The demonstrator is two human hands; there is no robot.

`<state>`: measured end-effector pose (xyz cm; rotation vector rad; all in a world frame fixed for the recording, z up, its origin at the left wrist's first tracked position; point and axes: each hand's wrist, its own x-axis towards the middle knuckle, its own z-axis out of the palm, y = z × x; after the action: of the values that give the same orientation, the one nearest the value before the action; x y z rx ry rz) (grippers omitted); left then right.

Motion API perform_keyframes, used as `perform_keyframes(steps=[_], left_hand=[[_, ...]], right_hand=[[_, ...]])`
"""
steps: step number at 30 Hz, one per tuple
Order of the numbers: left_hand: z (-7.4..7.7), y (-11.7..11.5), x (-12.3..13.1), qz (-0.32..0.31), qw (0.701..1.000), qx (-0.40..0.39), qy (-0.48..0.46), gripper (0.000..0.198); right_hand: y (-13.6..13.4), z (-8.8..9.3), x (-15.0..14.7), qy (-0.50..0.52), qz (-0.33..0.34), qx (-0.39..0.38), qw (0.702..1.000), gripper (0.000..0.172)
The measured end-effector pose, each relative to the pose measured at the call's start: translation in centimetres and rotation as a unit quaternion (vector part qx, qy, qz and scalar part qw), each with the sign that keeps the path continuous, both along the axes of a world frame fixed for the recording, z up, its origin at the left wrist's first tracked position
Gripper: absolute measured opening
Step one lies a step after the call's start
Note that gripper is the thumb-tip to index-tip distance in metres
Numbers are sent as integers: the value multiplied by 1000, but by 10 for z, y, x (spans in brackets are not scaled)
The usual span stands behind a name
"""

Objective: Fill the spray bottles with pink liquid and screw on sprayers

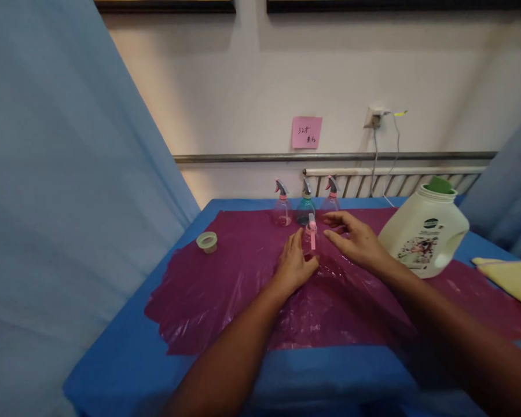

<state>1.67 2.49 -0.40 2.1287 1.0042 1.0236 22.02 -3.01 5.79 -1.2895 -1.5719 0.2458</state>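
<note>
A clear spray bottle with a pink trigger (312,236) stands in front of me on a purple plastic sheet (238,278). My left hand (293,263) is wrapped round its lower left side, fingers along the left and thumb in front. To the right of the bottle is my right hand (353,238), fingers apart and curved toward the spray head, holding nothing. Just behind stand a clear spray bottle (282,211) with a pink collar, a teal spray bottle (305,209) and another clear, pink-collared spray bottle (330,202).
A large white detergent jug (421,231) with something green in its mouth leans on the right. A yellow cloth (510,278) lies at the right edge. On the left sits a small pale cap (207,242). Blue cloth (121,347) covers the table; a wall and pipe rise behind.
</note>
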Motion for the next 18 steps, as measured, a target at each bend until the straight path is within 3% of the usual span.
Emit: perform_keyframes(steps=[4, 9, 18], left_hand=[[1, 0, 0, -6, 1000, 10, -3, 80], [1, -1, 0, -10, 1000, 25, -14, 67], [-2, 1, -1, -12, 1000, 22, -2, 81]], right_hand=[[25, -19, -22, 38, -26, 8, 999, 56], [38, -37, -38, 118, -37, 14, 992, 55], [31, -45, -36, 124, 6, 9, 992, 68]])
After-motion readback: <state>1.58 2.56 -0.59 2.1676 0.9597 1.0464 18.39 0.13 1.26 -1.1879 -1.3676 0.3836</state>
